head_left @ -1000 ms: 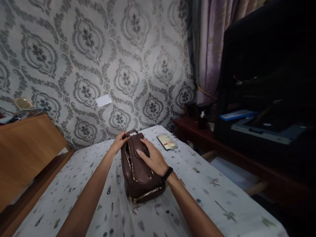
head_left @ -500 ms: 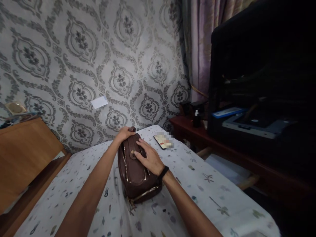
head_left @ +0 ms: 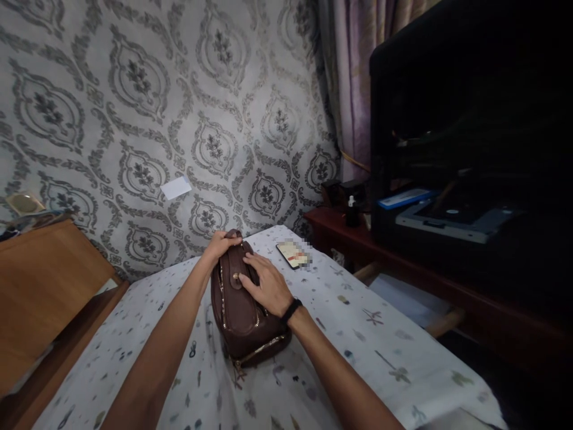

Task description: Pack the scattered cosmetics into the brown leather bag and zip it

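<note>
A dark brown leather handbag with gold zips and a round gold stud on its flap lies on the patterned white bedsheet. At its far end, by the small loop handle, my left hand is closed on the bag's top edge. My right hand, with a black band at the wrist, rests on the bag's front. Its fingers are stretched out, and the thumb lies near the stud. Part of the right side of the bag is hidden under this hand.
A phone, partly blurred out, lies right of the bag. Along the right stand a dark red table with a small dark bottle and a large black cabinet-like object. A wooden headboard is at left, a patterned wall behind.
The camera view has shifted slightly. Both hands stay on the bag in nearly the same places, and the loop handle at its far end shows a little more.
</note>
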Tool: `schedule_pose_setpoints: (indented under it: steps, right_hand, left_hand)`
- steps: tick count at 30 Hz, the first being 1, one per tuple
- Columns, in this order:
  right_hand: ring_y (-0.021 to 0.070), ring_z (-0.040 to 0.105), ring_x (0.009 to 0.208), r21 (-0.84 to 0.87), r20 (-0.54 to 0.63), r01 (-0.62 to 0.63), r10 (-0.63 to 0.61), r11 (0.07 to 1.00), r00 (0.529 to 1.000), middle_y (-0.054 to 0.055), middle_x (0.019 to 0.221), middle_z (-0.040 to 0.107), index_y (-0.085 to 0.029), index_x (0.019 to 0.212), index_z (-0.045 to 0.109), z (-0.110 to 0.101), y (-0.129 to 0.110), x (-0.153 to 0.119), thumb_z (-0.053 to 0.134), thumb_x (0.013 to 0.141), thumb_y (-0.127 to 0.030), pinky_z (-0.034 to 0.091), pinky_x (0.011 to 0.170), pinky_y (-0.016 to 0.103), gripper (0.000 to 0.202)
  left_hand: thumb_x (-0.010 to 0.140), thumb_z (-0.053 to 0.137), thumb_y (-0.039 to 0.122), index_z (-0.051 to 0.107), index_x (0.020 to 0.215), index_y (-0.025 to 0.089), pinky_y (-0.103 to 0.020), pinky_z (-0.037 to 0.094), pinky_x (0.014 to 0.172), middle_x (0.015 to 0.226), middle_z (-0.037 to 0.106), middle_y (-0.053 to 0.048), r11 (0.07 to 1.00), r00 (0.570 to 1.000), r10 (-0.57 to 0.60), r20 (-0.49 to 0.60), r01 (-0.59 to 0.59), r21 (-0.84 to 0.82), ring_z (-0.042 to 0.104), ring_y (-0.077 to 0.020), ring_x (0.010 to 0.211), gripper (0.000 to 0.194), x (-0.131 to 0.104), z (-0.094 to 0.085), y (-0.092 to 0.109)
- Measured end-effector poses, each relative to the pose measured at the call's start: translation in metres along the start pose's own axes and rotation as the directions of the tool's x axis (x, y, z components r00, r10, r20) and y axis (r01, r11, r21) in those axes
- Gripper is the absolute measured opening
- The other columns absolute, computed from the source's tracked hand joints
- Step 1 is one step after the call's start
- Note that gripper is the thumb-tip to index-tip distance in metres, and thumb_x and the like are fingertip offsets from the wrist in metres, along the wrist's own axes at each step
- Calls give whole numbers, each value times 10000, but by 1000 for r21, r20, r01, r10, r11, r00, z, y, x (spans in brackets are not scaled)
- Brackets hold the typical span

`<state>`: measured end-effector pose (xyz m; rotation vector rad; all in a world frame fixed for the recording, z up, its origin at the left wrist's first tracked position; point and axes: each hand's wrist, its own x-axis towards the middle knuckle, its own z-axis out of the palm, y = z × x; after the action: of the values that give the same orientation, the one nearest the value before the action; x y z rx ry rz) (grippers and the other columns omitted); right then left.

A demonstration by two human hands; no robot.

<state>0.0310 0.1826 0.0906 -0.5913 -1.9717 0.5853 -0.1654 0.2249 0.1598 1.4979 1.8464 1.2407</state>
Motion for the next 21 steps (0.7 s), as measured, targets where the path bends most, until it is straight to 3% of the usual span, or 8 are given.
schedule_pose_setpoints:
  steps: [4, 9, 12, 16, 21]
  right_hand:
    - [298, 507, 1327, -10, 8, 0, 0, 1000, 1000, 164, 1379, 594, -102, 1278, 626, -1, 0, 0, 553, 901, -366, 371, 1147, 480, 466]
    - [302, 490, 1341, -73, 42, 1, 2, 997, 999, 146, 1433, 549, -169, 1317, 606, -7, -9, -5, 523, 926, -357, 366, 1133, 514, 441]
    - [365, 451, 1362, -151, 54, -64, 73, 987, 996, 198, 1472, 489, -160, 1335, 596, -7, -23, -11, 539, 920, -455, 344, 1115, 582, 512]
    - [442, 348, 1411, -231, 65, -142, 161, 962, 985, 256, 1525, 386, -133, 1379, 547, -6, -43, -18, 638, 815, -603, 272, 1120, 651, 740]
    - [391, 306, 1446, -371, 124, -171, 231, 913, 965, 235, 1548, 360, -146, 1440, 472, -8, -59, -18, 690, 794, -433, 246, 1145, 612, 740]
  left_hand:
    - [584, 759, 423, 610, 647, 178, -261, 406, 531, 581, 583, 18, 999, 1000, -2, 23, 3, -53, 513, -137, 522, 294, -12, 0, 2]
    - [618, 737, 374, 692, 790, 173, -265, 455, 667, 738, 682, -7, 996, 997, 61, -53, -64, -58, 596, -171, 708, 268, -16, -19, -9]
    - [632, 723, 349, 691, 751, 163, -276, 451, 714, 736, 692, -18, 997, 991, 68, -112, -72, -38, 605, -188, 750, 222, -19, -32, -25]
    - [634, 708, 320, 686, 694, 162, -282, 441, 701, 671, 675, -13, 997, 986, 70, -150, -74, -23, 590, -188, 704, 171, -23, -37, -45]
    - [676, 680, 344, 716, 755, 158, -292, 463, 735, 724, 717, -31, 993, 985, 92, -147, -101, -54, 628, -205, 741, 205, -22, -33, -53]
